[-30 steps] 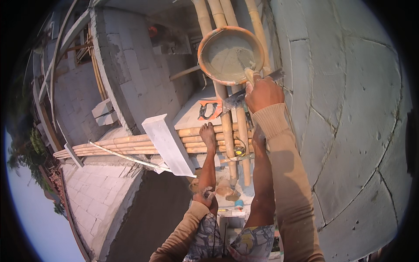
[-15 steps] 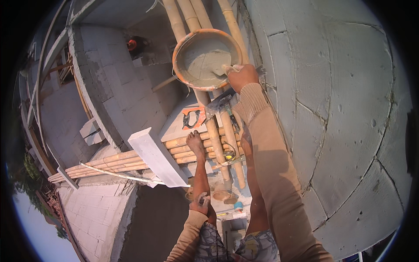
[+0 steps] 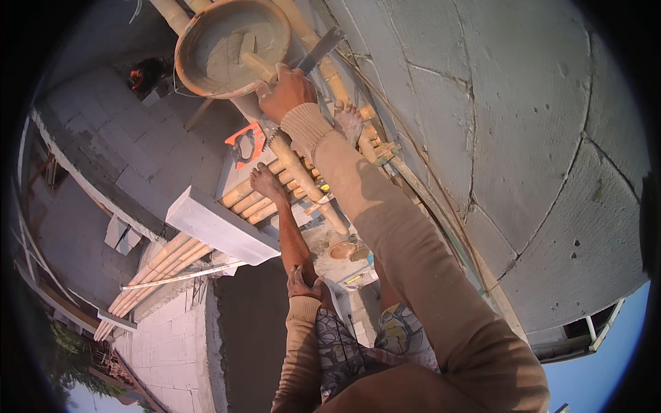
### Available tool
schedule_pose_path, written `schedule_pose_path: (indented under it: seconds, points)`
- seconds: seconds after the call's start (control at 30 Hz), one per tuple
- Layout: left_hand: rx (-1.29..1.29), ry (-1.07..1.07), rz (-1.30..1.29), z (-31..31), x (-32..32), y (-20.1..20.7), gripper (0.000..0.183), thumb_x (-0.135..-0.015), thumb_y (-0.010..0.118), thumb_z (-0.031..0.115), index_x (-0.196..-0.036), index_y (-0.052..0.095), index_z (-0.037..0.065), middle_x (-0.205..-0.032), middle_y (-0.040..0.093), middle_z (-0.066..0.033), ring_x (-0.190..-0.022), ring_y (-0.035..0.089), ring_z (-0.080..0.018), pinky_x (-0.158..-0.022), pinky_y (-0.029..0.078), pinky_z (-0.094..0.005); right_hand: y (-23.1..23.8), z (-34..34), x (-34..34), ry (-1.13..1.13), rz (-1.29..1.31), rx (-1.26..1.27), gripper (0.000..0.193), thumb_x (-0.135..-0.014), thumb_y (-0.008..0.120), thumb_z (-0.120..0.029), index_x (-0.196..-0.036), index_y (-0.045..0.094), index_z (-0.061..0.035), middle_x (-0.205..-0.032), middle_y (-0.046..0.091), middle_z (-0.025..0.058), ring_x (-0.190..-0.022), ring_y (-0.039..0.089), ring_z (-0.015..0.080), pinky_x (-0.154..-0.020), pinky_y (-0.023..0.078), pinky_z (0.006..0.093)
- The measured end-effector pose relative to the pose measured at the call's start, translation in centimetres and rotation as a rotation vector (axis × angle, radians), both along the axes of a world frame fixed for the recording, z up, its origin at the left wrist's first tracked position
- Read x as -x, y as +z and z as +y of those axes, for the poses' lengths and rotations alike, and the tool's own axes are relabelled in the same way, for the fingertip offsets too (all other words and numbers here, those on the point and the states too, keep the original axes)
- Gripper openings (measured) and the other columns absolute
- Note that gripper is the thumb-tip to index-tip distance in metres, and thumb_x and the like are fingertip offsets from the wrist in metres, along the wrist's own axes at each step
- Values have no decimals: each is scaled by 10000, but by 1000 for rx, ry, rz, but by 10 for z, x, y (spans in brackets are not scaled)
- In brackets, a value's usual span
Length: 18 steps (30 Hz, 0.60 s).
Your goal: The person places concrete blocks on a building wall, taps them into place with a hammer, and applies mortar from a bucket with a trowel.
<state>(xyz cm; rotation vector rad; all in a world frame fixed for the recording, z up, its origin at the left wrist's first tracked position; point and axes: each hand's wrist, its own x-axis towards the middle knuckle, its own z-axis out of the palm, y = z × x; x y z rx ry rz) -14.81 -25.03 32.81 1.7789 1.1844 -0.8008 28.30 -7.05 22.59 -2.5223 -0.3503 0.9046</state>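
Observation:
My right hand [image 3: 286, 95] is closed round the pale wooden handle of a trowel [image 3: 259, 67] at the near right rim of a round bucket [image 3: 184, 77] of wet grey mortar [image 3: 217, 58]. A grey metal blade [image 3: 321, 51] sticks out to the right past the hand; I cannot tell whether it is part of the held tool. My left hand [image 3: 303, 282] rests on my left leg [image 3: 295, 241] near the knee, fingers spread and holding nothing. Below the bucket lies a handsaw with an orange and black handle [image 3: 246, 144], its blade partly hidden by my right wrist.
Bamboo poles [image 3: 292, 165] run beneath the bucket and my feet. A pale block [image 3: 224, 227] stands on the left beside more bamboo. A grey rendered, cracked wall [image 3: 523, 138] rises on the right. A deep drop [image 3: 251, 337] lies beside my left leg.
The view has swung, so the bucket and saw sit farther up and left. My right hand stays by the bucket on the handle. My right foot now shows on the bamboo.

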Motion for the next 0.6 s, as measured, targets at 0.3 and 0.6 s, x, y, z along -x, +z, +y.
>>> schedule_pose_path:
  seconds: [0.3, 0.6]
  points:
    - [171, -154, -93, 78, 3, 15, 658, -781, 789, 386, -1260, 574, -10, -1326, 548, -249, -1235, 518, -401, -1044, 412, -450, 98, -214, 99, -287, 195, 22, 392, -911, 610, -304, -1057, 644, 58, -1020, 635, 299, -1017, 617, 411, -898, 479, 445]
    - [339, -137, 0, 207, 7, 60, 513, -923, 678, 265, -1307, 520, -37, -1114, 676, -209, -1020, 661, -248, -887, 514, -336, 159, -397, 228, -791, 57, 407, 359, -913, 595, -329, -974, 618, 24, -855, 651, 278, -858, 645, 421, -778, 499, 474]
